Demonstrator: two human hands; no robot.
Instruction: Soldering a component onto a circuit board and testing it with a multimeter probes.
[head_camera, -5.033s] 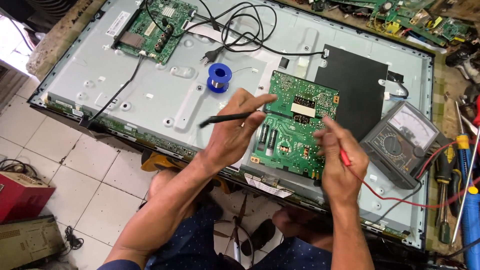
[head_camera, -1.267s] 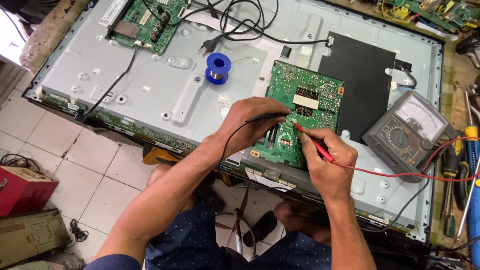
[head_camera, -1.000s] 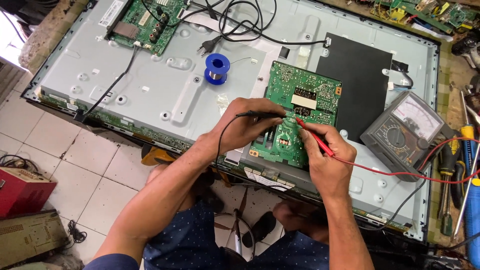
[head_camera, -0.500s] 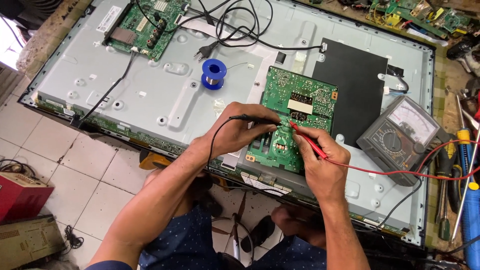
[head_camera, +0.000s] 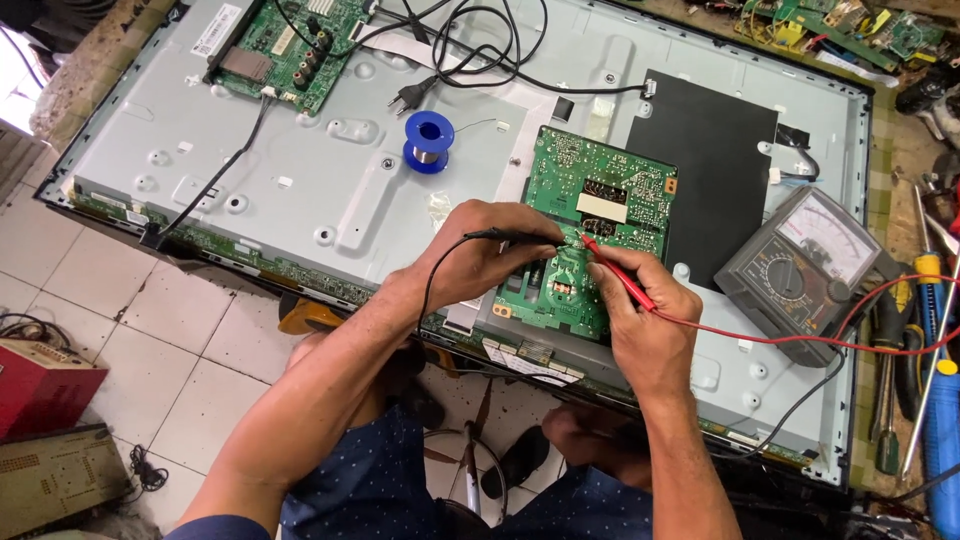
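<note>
On the green circuit board (head_camera: 590, 230), left hand (head_camera: 480, 255) clenching black probe (head_camera: 510, 235), right hand (head_camera: 640, 320) red probe (head_camera: 615, 275), tips unmoved.

We see a white rectangular label (head_camera: 214, 30) stuck flat near the far left corner of the grey metal back panel (head_camera: 330, 190), just beside the upper green circuit board (head_camera: 290, 45). A second white label (head_camera: 601, 207) sits on the middle of the green power board (head_camera: 590, 235), and a pale strip label (head_camera: 530, 358) lies just below that board's near edge. At the right, the grey meter (head_camera: 800, 270) shows a white fan-shaped dial face (head_camera: 828, 236) tilted upward.
</note>
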